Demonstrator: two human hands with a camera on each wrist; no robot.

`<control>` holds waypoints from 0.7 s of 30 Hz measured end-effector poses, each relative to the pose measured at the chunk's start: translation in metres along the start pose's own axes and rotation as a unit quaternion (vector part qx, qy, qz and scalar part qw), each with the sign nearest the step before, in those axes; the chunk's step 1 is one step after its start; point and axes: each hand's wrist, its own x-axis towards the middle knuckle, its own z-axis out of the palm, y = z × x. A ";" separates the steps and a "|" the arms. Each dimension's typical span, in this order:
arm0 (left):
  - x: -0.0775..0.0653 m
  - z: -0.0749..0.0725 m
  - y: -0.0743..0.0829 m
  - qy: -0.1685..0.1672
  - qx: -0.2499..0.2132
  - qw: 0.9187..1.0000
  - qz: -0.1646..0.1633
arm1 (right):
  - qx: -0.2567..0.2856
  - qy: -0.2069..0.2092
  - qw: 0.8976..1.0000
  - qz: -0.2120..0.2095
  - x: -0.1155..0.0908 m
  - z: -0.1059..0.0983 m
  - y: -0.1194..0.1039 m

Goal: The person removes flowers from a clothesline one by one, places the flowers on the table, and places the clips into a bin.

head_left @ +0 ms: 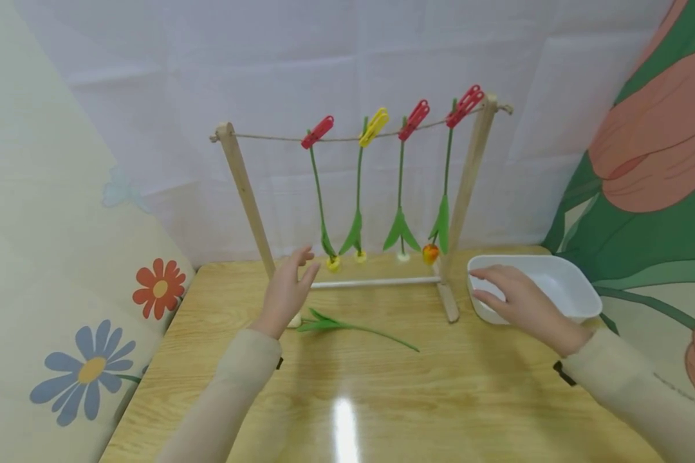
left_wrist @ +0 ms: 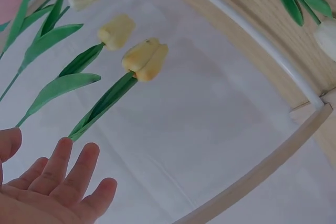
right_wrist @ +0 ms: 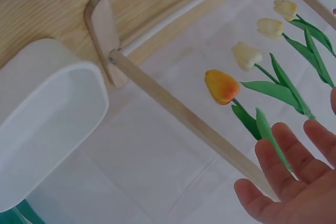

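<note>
Several artificial tulips hang heads-down from a string, clipped by red clothespins and a yellow clothespin. At the right end is an orange tulip; a white tulip and two pale yellow ones hang beside it. My left hand, fingers spread and holding nothing, is nearest the leftmost yellow tulip. Below it a loose tulip lies on the table, its white head visible only in the left wrist view. My right hand, also holding nothing, hovers over the white basin.
The string spans two wooden posts, joined low down by a white rod. This rack stands at the back of the wooden table, before a white cloth. Flower-printed cloths flank both sides.
</note>
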 end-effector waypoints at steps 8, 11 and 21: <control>0.010 -0.002 0.009 0.001 -0.019 1.000 -0.006 | -0.009 0.016 0.999 -0.029 0.008 0.001 -0.008; 0.014 -0.002 0.011 0.004 -0.020 1.000 -0.002 | -0.008 0.020 0.999 -0.035 0.010 0.001 -0.012; 0.031 -0.007 0.017 -0.019 -0.062 0.997 -0.035 | -0.012 0.021 0.999 -0.026 0.024 -0.004 -0.029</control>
